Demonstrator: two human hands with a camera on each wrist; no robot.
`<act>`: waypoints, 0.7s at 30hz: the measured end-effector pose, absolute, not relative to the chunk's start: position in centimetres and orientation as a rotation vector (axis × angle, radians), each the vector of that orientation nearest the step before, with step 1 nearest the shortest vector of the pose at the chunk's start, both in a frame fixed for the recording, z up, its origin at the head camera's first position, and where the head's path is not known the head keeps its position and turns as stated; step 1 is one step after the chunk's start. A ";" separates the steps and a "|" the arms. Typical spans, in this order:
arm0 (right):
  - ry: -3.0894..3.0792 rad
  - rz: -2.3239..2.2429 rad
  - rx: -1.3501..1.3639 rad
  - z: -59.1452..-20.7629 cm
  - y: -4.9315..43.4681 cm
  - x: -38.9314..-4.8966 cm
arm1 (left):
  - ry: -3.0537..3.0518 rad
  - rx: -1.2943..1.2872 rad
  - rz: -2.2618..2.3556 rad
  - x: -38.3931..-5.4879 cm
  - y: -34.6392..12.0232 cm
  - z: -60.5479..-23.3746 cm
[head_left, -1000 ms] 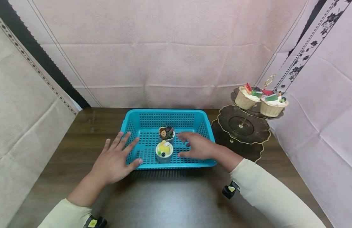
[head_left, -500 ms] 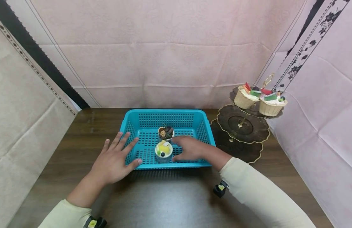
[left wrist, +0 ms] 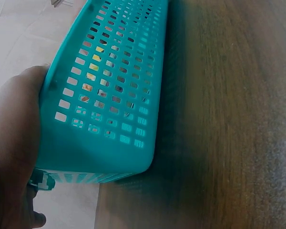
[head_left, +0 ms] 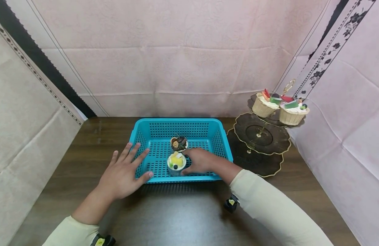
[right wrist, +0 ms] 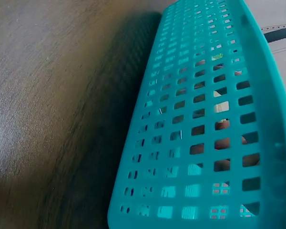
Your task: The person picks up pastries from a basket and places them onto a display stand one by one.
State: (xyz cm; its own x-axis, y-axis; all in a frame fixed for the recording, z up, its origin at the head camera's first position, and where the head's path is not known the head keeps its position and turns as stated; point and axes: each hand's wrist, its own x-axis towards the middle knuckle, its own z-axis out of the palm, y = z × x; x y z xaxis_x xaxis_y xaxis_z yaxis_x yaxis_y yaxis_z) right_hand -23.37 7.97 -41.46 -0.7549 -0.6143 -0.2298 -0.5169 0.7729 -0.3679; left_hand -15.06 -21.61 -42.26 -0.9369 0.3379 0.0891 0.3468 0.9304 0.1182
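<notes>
Resting with its fingers straight and fanned wide, the left hand (head_left: 120, 176) lies over the rim at the near left corner of the blue basket (head_left: 181, 179). Inside the basket, the right hand (head_left: 201, 161) is at the right side of a cupcake with a yellow topping (head_left: 176, 161), thumb and forefinger parted along its cup; whether they grip it or only touch it, I cannot tell. That cupcake is upright near the middle of the basket's near side. Just behind it, also inside the basket, is another cupcake with a dark brown topping (head_left: 179, 143). Both arms come from the basket's near side in pale sleeves (head_left: 269, 200), each with a small black device (head_left: 230, 203) at the wrist. Under the basket is a brown wooden table (head_left: 177, 212). To the basket's right is a tiered stand with dark, gold-edged plates (head_left: 246, 136); its top plate bears two fruit-topped cupcakes in cream-coloured cups (head_left: 290, 116), side by side. Pale pink cloth (head_left: 152, 68) hangs beyond the basket's far side.
</notes>
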 end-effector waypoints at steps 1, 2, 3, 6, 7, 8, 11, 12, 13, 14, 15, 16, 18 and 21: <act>2.635 -0.398 -0.860 -41.5 7.9 -23.4 | -3.018 -0.538 -0.201 -15.1 -21.6 -42.3; 2.641 -0.393 -0.855 -41.6 7.8 -23.4 | -3.014 -0.540 -0.199 -15.1 -21.7 -42.4; 2.649 -0.386 -0.852 -41.6 7.7 -23.4 | -3.012 -0.541 -0.199 -15.1 -21.7 -42.4; 2.667 -0.379 -0.845 -41.8 7.4 -23.5 | -3.014 -0.540 -0.201 -15.1 -21.7 -42.4; 2.672 -0.381 -0.844 -41.8 7.3 -23.5 | -3.016 -0.539 -0.204 -15.1 -21.7 -42.4; 2.676 -0.388 -0.847 -41.8 7.2 -23.4 | -3.019 -0.538 -0.206 -15.1 -21.7 -42.4; 2.689 -0.399 -0.856 -41.8 6.9 -23.3 | -3.025 -0.536 -0.205 -15.1 -21.6 -42.4; 2.694 -0.400 -0.856 -41.8 6.8 -23.3 | -3.026 -0.535 -0.205 -15.1 -21.6 -42.4; 2.700 -0.399 -0.858 -41.9 6.7 -23.2 | -3.025 -0.536 -0.203 -15.1 -21.6 -42.4; 2.705 -0.401 -0.857 -41.9 6.7 -23.2 | -3.024 -0.537 -0.202 -15.1 -21.6 -42.3; 2.711 -0.399 -0.857 -42.0 6.6 -23.2 | -3.024 -0.538 -0.202 -15.1 -21.6 -42.3; 2.715 -0.406 -0.853 -42.0 6.6 -23.1 | -3.022 -0.539 -0.202 -15.1 -21.6 -42.3; 2.731 -0.397 -0.846 -42.2 6.5 -23.2 | -3.020 -0.540 -0.204 -15.1 -21.6 -42.2; 2.758 -0.372 -0.834 -42.5 6.3 -23.2 | -3.022 -0.537 -0.208 -15.0 -21.6 -42.2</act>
